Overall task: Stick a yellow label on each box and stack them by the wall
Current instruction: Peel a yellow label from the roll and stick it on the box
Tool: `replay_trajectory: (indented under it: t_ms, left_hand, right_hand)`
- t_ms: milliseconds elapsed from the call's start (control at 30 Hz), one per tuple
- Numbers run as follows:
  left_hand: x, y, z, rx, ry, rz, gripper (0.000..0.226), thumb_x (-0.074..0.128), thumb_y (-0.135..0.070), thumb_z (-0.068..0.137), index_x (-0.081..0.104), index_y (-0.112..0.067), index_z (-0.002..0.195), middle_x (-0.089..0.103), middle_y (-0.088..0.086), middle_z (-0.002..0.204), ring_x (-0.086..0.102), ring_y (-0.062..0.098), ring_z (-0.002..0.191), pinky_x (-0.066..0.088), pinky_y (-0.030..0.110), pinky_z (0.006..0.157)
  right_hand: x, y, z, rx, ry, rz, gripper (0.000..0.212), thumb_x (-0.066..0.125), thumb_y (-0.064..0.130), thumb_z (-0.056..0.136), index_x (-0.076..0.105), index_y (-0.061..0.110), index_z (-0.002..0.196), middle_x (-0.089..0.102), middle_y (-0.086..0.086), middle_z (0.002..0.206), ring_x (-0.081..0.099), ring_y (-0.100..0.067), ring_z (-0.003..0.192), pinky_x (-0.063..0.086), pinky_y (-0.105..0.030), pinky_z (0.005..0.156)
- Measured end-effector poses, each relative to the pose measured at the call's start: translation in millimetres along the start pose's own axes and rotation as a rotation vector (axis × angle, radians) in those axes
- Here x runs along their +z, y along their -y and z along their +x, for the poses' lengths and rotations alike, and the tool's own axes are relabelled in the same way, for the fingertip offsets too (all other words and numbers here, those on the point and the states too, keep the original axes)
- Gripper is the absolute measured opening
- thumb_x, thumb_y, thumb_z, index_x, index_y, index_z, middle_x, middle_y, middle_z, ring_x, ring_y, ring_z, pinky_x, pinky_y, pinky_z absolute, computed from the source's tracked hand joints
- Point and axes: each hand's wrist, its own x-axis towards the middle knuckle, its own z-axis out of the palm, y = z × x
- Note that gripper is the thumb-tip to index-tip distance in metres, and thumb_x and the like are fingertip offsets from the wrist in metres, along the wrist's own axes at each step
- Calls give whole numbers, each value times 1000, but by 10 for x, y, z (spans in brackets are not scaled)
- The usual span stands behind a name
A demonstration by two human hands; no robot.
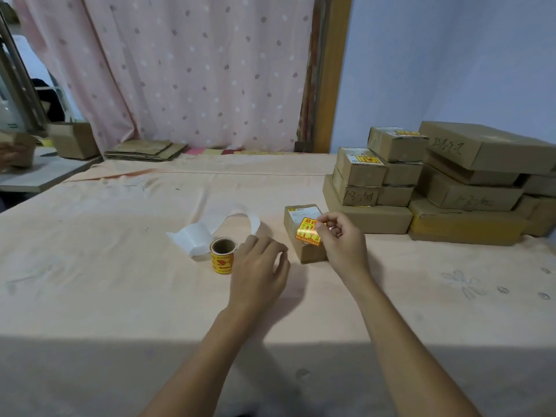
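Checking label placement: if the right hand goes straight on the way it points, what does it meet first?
Probably the small box, directly under the yellow label the right hand pinches; the gap is unclear.

Pink dotted curtain (192,70) hangs at back, with a wooden post (331,70) just right of it. Flat cardboard sheets (146,150) are piled under the curtain. Peach cloth (120,266) covers the surface, with pen scribbles (469,285) at right. Grey side table (45,173) sits far left.
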Motion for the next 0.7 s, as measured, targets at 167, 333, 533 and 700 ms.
replay_trajectory:
  t_ms: [167, 333, 533, 700]
  left_hand:
    - [147, -335, 200, 50, 11, -57, 14, 58, -14, 89, 67, -4, 90, 66, 7, 89, 53, 23, 87, 46, 37, 72]
    - [381, -227, 223, -239, 204, -203, 36, 60, -35, 96, 60, -17, 126, 57, -1, 126, 50, 14, 114, 45, 32, 92]
    - [431, -75, 210, -115, 174, -182, 27, 57, -26, 95, 70, -7, 109, 62, 8, 119, 52, 16, 105, 41, 23, 86]
    - [482, 42, 206, -102, 211, -183, 18, 61, -10, 97, 69, -8, 113, 61, 7, 127, 51, 14, 114, 32, 7, 96]
  right_hand:
    - [-77, -74, 234, 25, 99, 16, 10, 71, 12, 90, 71, 22, 94, 61, 6, 84, 56, -13, 81, 53, -38, 76]
    - [-177, -248, 408, 29, 99, 72, 9, 74, 17, 89, 70, 26, 88, 59, 2, 82, 52, -14, 79, 46, -35, 75]
    - [-171, -398, 413, 38, 194, 39, 18, 75, 10, 89, 68, 23, 99, 62, 5, 88, 53, -12, 81, 51, -38, 78]
    - [-129, -364, 410, 7, 208, 52, 17, 77, 13, 88, 68, 22, 99, 58, 2, 87, 49, -10, 78, 48, -34, 74]
